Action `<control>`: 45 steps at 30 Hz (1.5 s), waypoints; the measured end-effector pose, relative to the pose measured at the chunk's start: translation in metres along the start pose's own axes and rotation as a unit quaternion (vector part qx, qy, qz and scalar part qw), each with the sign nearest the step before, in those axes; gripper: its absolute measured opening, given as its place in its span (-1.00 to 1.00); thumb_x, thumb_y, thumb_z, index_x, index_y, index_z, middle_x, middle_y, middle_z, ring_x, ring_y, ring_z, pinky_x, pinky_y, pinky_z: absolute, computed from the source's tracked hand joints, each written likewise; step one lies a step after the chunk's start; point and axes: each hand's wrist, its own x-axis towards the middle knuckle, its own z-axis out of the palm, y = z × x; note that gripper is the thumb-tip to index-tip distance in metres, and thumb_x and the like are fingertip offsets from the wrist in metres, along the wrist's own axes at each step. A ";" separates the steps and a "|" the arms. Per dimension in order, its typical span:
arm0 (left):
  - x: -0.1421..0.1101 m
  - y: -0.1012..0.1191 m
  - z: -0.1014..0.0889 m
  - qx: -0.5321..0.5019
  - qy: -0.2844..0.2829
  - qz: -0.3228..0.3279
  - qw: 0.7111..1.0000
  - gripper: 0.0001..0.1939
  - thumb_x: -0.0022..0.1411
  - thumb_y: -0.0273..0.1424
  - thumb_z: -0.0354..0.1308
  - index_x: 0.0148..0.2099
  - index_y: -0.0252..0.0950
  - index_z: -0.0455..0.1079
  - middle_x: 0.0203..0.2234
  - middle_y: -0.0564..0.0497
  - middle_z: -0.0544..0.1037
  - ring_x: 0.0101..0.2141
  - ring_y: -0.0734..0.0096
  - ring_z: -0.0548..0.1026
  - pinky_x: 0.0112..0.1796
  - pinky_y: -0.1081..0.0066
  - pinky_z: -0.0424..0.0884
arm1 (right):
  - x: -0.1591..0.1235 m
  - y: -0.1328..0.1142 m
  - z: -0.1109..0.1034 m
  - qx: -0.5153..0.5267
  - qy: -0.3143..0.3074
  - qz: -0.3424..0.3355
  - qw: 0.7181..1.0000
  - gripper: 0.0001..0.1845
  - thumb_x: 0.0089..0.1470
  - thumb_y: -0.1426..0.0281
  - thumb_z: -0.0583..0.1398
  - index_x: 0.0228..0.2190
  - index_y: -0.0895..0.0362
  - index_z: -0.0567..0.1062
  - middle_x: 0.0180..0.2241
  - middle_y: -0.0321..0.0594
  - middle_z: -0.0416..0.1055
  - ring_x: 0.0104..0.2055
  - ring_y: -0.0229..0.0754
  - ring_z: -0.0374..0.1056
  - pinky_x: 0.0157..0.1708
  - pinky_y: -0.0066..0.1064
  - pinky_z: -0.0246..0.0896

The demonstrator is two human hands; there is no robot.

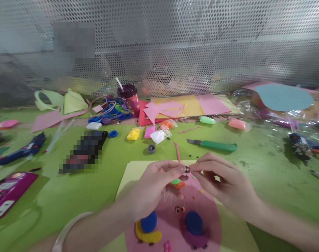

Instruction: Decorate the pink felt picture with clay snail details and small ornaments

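Note:
Thumb and forefinger of my left hand (pixel 161 183) pinch a small dark piece (pixel 187 169), too small to name surely. The fingertips of my right hand (pixel 224 175) are closed at its other side. Both hands are above a pink paper shape (pixel 172 224) lying on pale yellow paper (pixel 126 175). On the pink paper sit a yellow clay piece (pixel 148 236) with a blue disc (pixel 148 222), and a purple clay piece (pixel 194 239) with another blue disc (pixel 194 223). Two small eye-like pieces lie between them. An orange and green piece (pixel 176 182) is partly hidden by my left hand.
Beyond the paper lie a pink stick tool (pixel 177 152), a green cutter knife (pixel 214 145), a grey cap (pixel 151 149) and clay packets (pixel 133 134). A lidded cup (pixel 130 99) with a straw stands by the perforated metal panel (pixel 159 45). Glue guns (pixel 22 150) lie at both sides.

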 end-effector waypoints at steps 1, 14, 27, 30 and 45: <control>0.000 0.000 0.000 -0.001 0.001 -0.001 1.000 -0.84 0.09 -0.36 0.21 -0.33 -0.36 0.51 -0.48 -0.02 0.47 -0.54 0.53 0.37 -0.56 0.54 0.37 | 0.000 -0.001 0.000 -0.001 0.001 0.000 1.000 -0.81 0.05 0.55 0.12 -0.31 0.07 0.48 -0.45 -0.25 0.36 -0.49 -0.34 0.29 -0.59 -0.52 0.18; 0.001 0.000 0.000 0.004 0.015 0.002 1.000 -0.82 0.06 -0.35 0.23 -0.31 -0.37 0.50 -0.49 -0.03 0.46 -0.51 0.49 0.37 -0.56 0.51 0.38 | -0.002 0.001 0.000 0.006 -0.002 0.008 1.000 -0.82 0.06 0.53 0.12 -0.32 0.09 0.48 -0.43 -0.24 0.36 -0.49 -0.34 0.27 -0.58 -0.51 0.19; 0.002 -0.002 -0.002 -0.009 0.021 0.006 1.000 -0.78 0.05 -0.32 0.25 -0.31 -0.41 0.47 -0.46 -0.05 0.47 -0.52 0.51 0.38 -0.57 0.53 0.36 | -0.004 0.000 0.001 -0.021 0.006 -0.020 1.000 -0.73 0.09 0.52 0.10 -0.20 0.05 0.49 -0.40 -0.20 0.38 -0.49 -0.33 0.27 -0.62 -0.52 0.16; 0.001 -0.002 -0.002 -0.013 0.028 0.004 1.000 -0.78 0.05 -0.33 0.25 -0.32 -0.41 0.45 -0.45 -0.05 0.47 -0.48 0.49 0.40 -0.56 0.53 0.39 | -0.004 0.002 0.001 -0.019 0.004 -0.041 0.999 -0.72 0.09 0.53 0.10 -0.18 0.06 0.48 -0.38 -0.20 0.37 -0.52 -0.37 0.24 -0.64 -0.54 0.15; 0.009 -0.002 -0.013 -0.033 0.036 0.016 0.999 -0.80 0.06 -0.32 0.25 -0.34 -0.37 0.43 -0.43 -0.03 0.45 -0.40 0.46 0.42 -0.55 0.57 0.42 | 0.014 0.092 -0.009 -0.288 -0.143 -0.075 0.944 -0.84 0.08 0.46 0.13 -0.33 0.14 0.52 -0.40 -0.13 0.34 -0.32 -0.14 0.28 -0.33 -0.27 0.26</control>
